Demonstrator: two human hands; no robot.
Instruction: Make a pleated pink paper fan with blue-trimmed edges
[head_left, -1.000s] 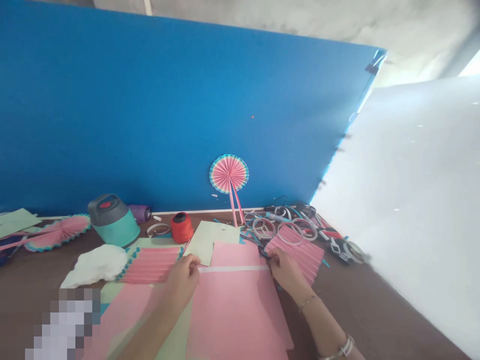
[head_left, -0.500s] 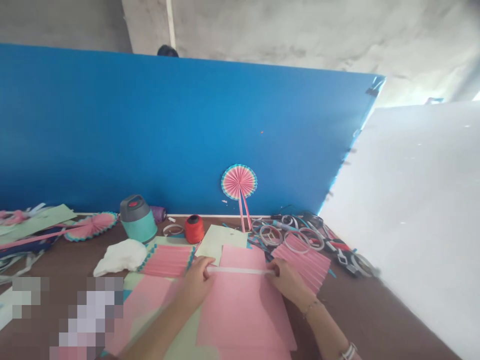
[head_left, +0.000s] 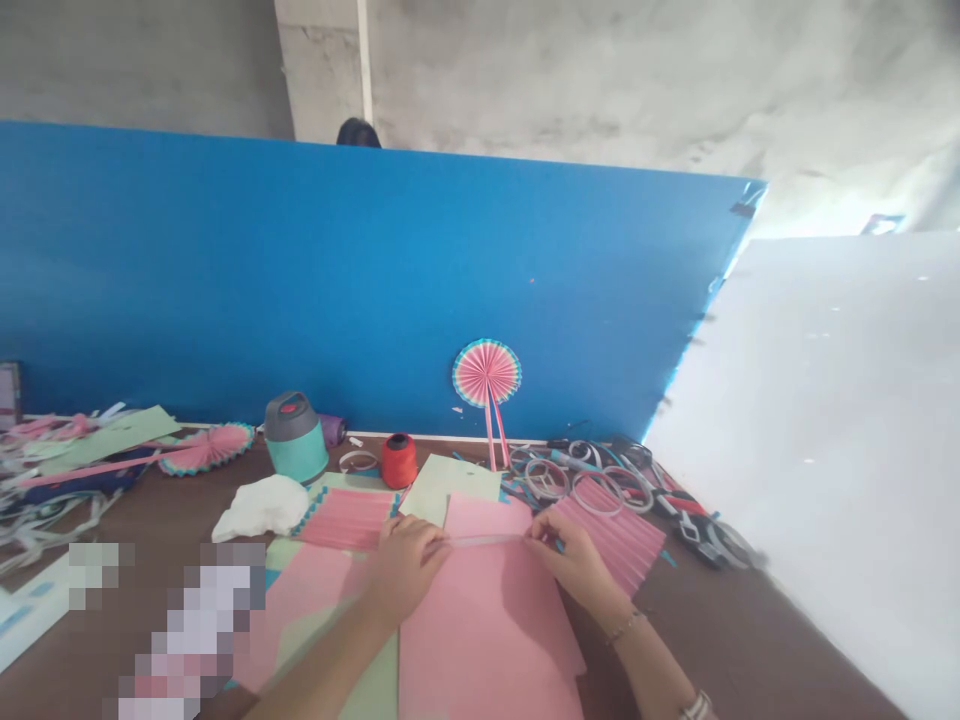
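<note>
A narrow white strip (head_left: 487, 541) runs crosswise over a large pink sheet of paper (head_left: 487, 640). My left hand (head_left: 411, 565) pinches the strip's left end, its fingers curled together. At the other end, my right hand (head_left: 570, 555) grips the strip between thumb and fingers. Both hands are low over the sheet, and their fingers hide the strip's ends. Beside my right hand lies a pleated pink paper (head_left: 619, 535). Another pleated pink piece with blue edges (head_left: 346, 518) is just beyond my left hand. A pale green sheet (head_left: 446, 485) lies behind the pink one.
A round pink paper fan (head_left: 487, 373) leans against the blue partition (head_left: 375, 270). Along the back are a teal lidded container (head_left: 296, 440), a red thread spool (head_left: 399, 462) and a white crumpled bundle (head_left: 260, 507). Rings and tools (head_left: 622, 480) clutter the right; another fan (head_left: 208, 449) lies left.
My hands have come closer together along the strip, so a shorter length shows between them. The camera view has shifted slightly left and up.
</note>
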